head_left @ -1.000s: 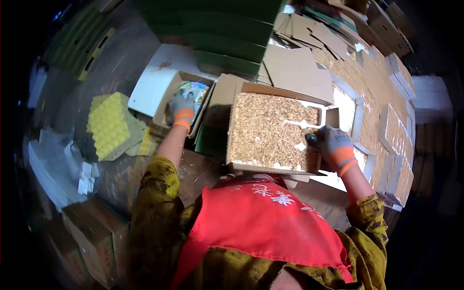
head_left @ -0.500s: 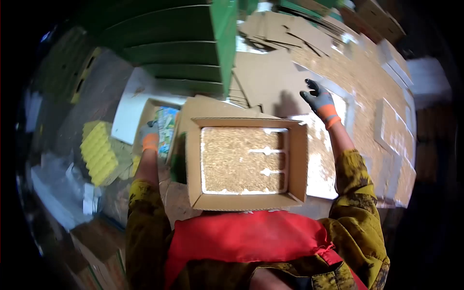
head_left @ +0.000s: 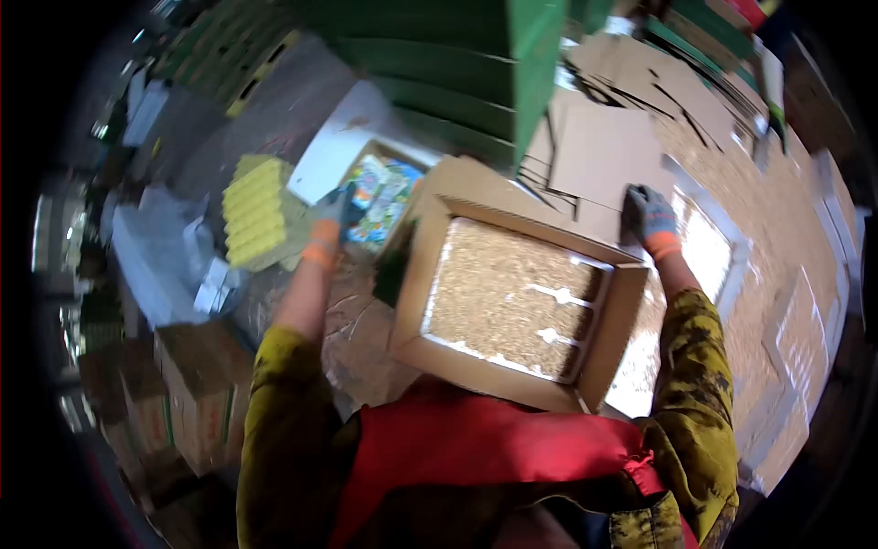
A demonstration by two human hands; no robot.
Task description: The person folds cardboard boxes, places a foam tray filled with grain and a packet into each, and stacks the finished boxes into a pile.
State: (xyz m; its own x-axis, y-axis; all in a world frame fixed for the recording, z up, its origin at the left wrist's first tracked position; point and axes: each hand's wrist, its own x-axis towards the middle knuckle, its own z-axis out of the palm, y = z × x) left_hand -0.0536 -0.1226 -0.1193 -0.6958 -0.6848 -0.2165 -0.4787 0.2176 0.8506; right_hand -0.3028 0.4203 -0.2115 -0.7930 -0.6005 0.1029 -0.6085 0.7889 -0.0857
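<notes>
The open cardboard box (head_left: pixel 416 302) sits tilted a little in front of the red apron (head_left: pixel 485 439), and inside it lies a white-edged tray (head_left: pixel 503 293) filled with light brown shavings-like material. The left hand (head_left: pixel 331 215), in a gray glove with an orange cuff, is at the near left side of a smaller box (head_left: pixel 402 224) of colorful packets (head_left: pixel 380 192), though how far its grip is open, or whether it has hold of a packet, I cannot tell. The right hand (head_left: pixel 647 220), fingers curled, is just beyond the box's far right corner, beside flat cardboard sheets (head_left: pixel 608 151), its grip partly closed and its contents hidden.
</notes>
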